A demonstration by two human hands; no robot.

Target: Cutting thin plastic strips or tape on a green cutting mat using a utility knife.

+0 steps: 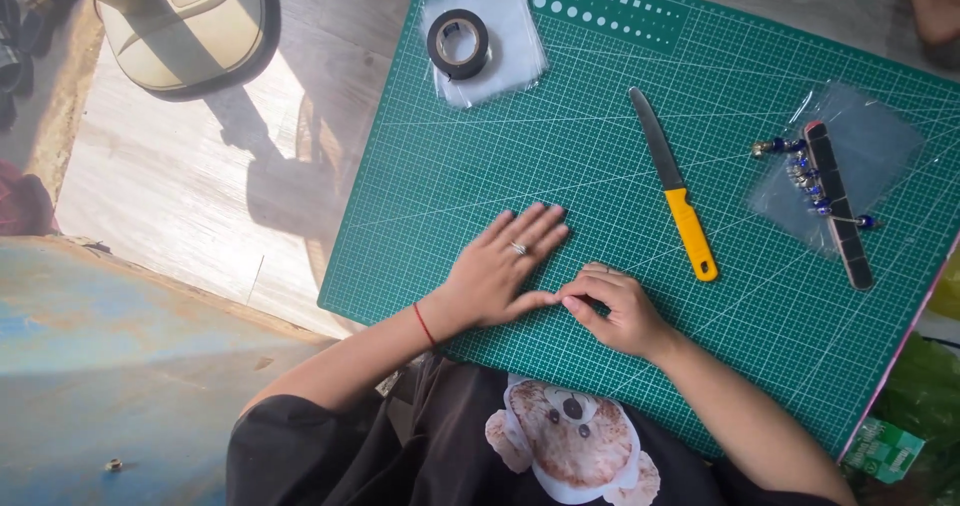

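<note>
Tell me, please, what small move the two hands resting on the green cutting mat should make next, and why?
Probably the right hand should reach for the yellow-handled knife. Both hands appear empty: the left hand lies flat on the green gridded cutting mat, the right is curled beside its thumb, and the knife is the nearest tool.

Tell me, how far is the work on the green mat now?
Done: nothing finished shows. In hand: the left hand lies flat on the cutting mat, the right hand curled beside it, fingertips touching. Untouched: the yellow-handled knife, black tape roll, and beaded strip on its clear bag.
</note>
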